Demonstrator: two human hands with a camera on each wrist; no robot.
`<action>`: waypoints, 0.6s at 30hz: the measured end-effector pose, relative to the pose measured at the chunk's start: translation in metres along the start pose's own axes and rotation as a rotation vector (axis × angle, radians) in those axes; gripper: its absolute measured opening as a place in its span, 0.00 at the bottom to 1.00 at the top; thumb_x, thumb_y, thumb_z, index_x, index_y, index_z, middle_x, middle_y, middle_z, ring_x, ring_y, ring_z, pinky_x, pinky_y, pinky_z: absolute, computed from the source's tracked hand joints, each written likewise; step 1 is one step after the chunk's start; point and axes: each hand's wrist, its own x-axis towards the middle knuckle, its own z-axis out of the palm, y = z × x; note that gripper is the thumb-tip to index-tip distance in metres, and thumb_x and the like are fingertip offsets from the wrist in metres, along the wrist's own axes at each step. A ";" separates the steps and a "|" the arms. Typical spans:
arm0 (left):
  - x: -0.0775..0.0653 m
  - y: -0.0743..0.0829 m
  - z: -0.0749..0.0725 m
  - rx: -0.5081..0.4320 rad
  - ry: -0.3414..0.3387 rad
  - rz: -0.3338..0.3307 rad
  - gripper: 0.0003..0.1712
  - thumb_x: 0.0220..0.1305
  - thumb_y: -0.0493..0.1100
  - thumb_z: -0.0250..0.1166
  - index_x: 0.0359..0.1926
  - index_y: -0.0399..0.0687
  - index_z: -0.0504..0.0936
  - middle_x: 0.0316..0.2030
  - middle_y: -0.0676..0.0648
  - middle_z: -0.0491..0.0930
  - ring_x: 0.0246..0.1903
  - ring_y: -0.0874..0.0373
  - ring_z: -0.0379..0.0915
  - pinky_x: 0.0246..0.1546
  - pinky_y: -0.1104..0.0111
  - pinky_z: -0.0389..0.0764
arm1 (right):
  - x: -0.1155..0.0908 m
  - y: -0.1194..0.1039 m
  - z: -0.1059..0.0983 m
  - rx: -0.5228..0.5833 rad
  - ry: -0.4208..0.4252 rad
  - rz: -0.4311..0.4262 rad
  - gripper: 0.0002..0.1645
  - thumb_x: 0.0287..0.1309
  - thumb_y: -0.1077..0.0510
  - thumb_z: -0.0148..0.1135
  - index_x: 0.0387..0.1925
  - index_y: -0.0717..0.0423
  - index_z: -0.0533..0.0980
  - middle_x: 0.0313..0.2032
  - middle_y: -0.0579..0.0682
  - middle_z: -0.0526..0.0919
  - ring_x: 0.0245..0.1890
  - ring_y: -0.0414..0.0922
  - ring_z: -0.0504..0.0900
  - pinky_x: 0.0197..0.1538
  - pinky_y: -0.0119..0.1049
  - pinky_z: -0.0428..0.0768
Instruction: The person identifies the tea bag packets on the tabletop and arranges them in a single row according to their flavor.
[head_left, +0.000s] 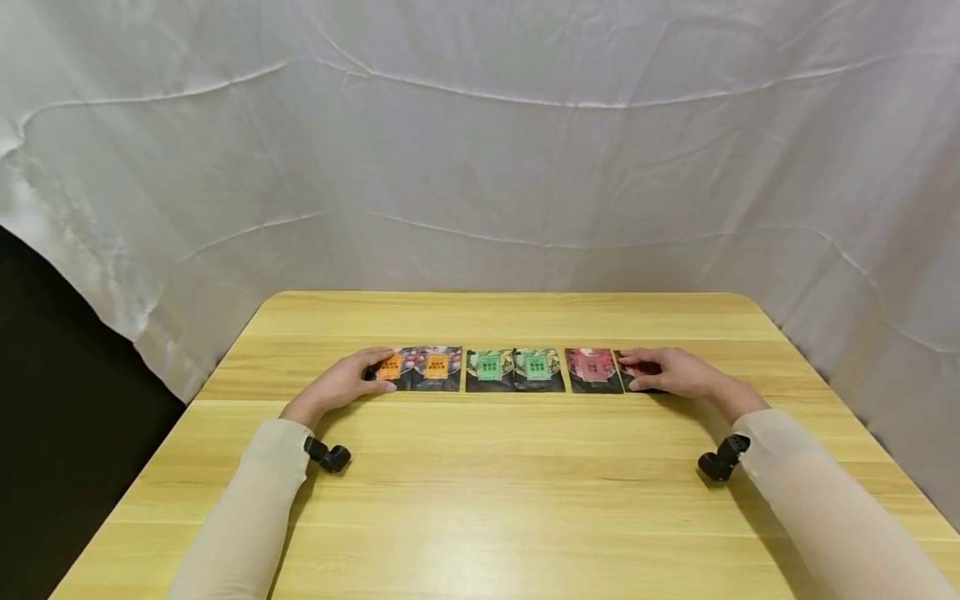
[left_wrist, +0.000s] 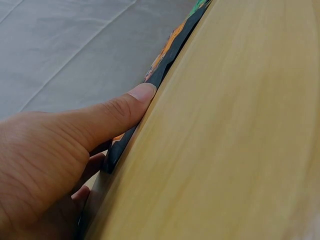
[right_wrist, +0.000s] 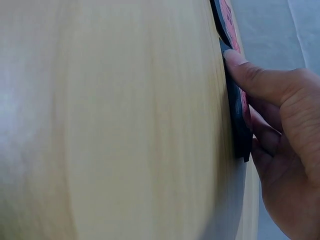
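Observation:
A row of flat black food pouches lies on the wooden table (head_left: 480, 483). At the left end my left hand (head_left: 347, 383) holds the outer orange-labelled pouch (head_left: 391, 367), thumb at its near edge and fingers at its far side. Beside it lies a second orange-labelled pouch (head_left: 437, 370). Two green-labelled pouches, one left (head_left: 489, 372) and one right (head_left: 537, 370), sit in the middle. To their right is a red-labelled pouch (head_left: 594, 372). My right hand (head_left: 684, 375) grips the outermost red pouch (right_wrist: 236, 112), partly covering it; its thumb lies on the near edge.
A pale cloth curtain (head_left: 480, 167) hangs behind the table and down both sides. A dark area (head_left: 60, 400) shows at the far left. Small black cameras are strapped at the left wrist (head_left: 327, 455) and the right wrist (head_left: 723, 458).

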 end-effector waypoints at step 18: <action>0.000 -0.003 0.000 0.001 0.001 -0.002 0.45 0.64 0.59 0.65 0.75 0.49 0.60 0.73 0.38 0.55 0.71 0.38 0.48 0.67 0.42 0.54 | 0.003 -0.001 0.002 0.028 0.006 0.031 0.35 0.58 0.43 0.68 0.64 0.52 0.74 0.62 0.63 0.74 0.62 0.64 0.69 0.61 0.62 0.67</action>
